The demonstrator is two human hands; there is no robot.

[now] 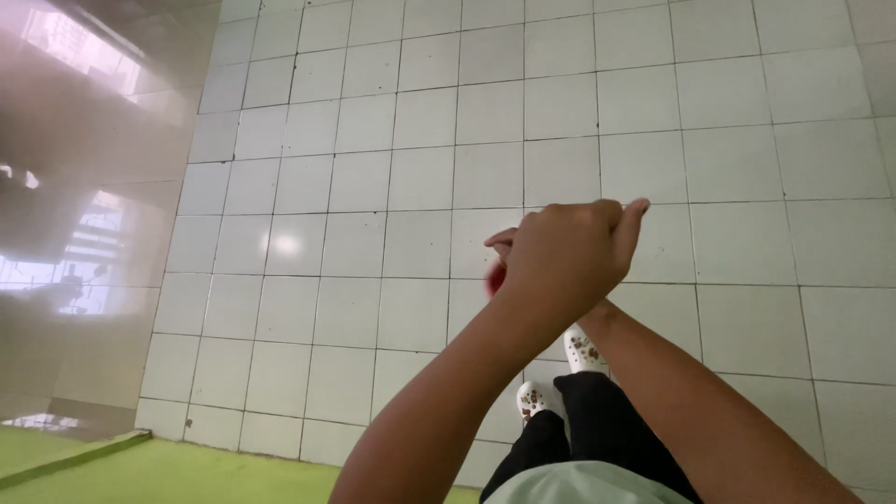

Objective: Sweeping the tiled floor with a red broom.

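Pale garment hem (583,485) and black trousers (597,420) lie nearest, above white perforated clogs (560,373) on the floor. Above the clogs, the left hand (560,261) overlaps the right hand (509,245), fingers curled together around a small red object (496,278), mostly hidden. Beyond the clogs spreads glossy square-tiled floor (420,140); a green mat (140,471) lies left.

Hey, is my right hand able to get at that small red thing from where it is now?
Probably yes. The right hand is crossed right behind the left hand, and the small red thing peeks out at the left hand's edge. Nothing lies between them, though who grips it is hidden.
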